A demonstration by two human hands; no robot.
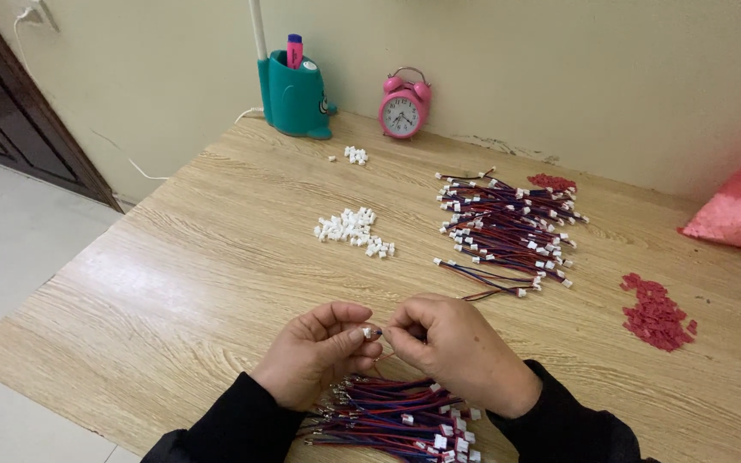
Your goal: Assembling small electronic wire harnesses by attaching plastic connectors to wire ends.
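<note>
**Wire leads and connector housings, bench stock in hand**

Item in work: one small white connector housing [370,332], pinched between the fingertips of our left hand [319,353] and our right hand [460,347]. Both hands are closed on it, thumbs and forefingers meeting at the piece, wrists low over the wooden table [173,283], black sleeves drawn back.

Directly beneath our wrists: a bundle of red and blue wire leads [396,420], some ends bare, a few already capped white.

Ahead of the right hand, well apart: a larger pile of capped leads [508,227], which we judge finished.

Ahead of the left hand: loose white housings [355,230], a fair stock left; a smaller scatter [354,155] beyond.

Far right of the right hand: red housings [655,313].

We judge the job roughly half done.
</note>
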